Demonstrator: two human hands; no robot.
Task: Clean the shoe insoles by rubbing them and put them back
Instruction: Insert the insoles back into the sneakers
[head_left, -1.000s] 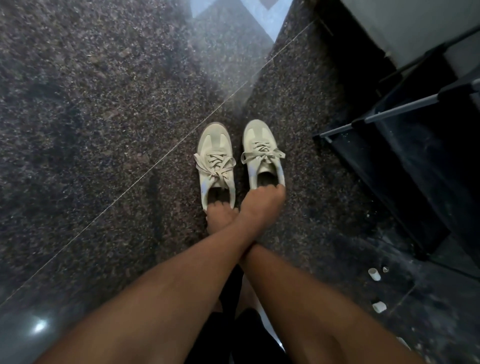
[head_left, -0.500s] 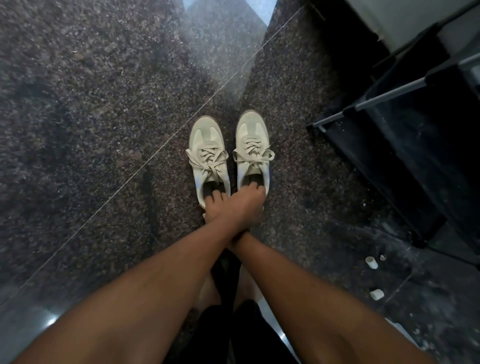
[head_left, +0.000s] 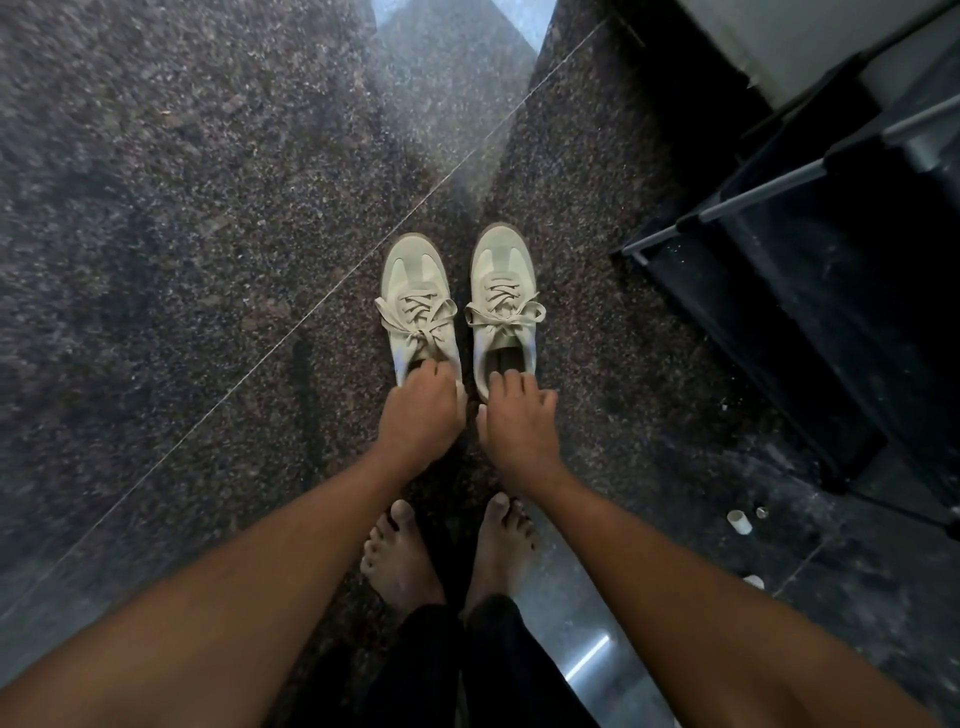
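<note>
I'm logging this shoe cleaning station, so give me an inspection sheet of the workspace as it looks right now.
Surface: dark speckled stone floor, glossy.
Job's things: left shoe and right shoe side by side, laced; insoles not visible.
Clutter: small white cylinder, bits nearby.
Hands: left hand at left shoe's heel; right hand at right shoe's heel; grip unclear.
Cables: nothing seen.
Surroundings: black rack, bare feet.
</note>
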